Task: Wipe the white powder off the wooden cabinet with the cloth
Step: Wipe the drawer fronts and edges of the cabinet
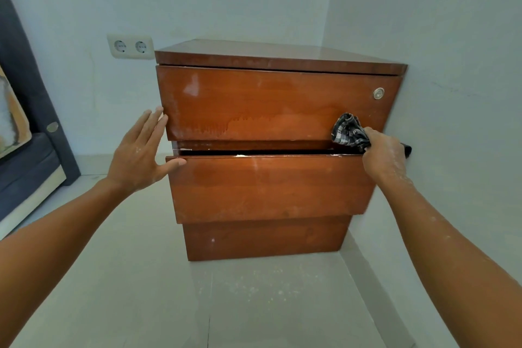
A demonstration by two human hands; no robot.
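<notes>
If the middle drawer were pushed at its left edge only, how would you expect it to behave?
The middle drawer stands slightly proud of the top drawer, so it probably slides. A push from the left hand at one edge may skew it. White powder on its top lip could fall inside.

Wooden cabinet (271,133) in a room corner — white powder (214,126) is smeared across the top drawer front. A bunched checked cloth (349,130) is gripped in the right hand (382,154) at that drawer's lower right edge; the left hand (141,152) is spread flat against the cabinet's left edge.
</notes>
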